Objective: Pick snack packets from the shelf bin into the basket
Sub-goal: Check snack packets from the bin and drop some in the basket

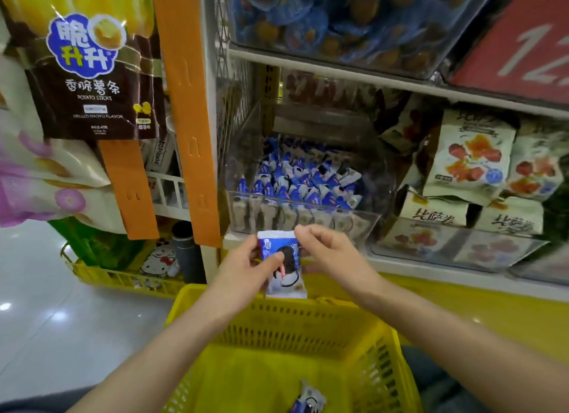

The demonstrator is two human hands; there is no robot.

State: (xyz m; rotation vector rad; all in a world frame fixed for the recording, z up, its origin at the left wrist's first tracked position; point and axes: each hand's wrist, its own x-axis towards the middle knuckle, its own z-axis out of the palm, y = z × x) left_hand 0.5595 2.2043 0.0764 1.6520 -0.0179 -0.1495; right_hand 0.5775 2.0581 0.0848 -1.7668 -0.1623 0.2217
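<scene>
Head view: left hand [243,266] and right hand [334,254] pinch a snack packet [288,278], fingers [275,259] partly covering it.

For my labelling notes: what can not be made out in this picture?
Head view only.
- held packet: print blurred, partly covered by left hand and right hand.
- second packet in the basket: cut off by the bottom edge.
- red sign: number cut off by the right edge.
</scene>
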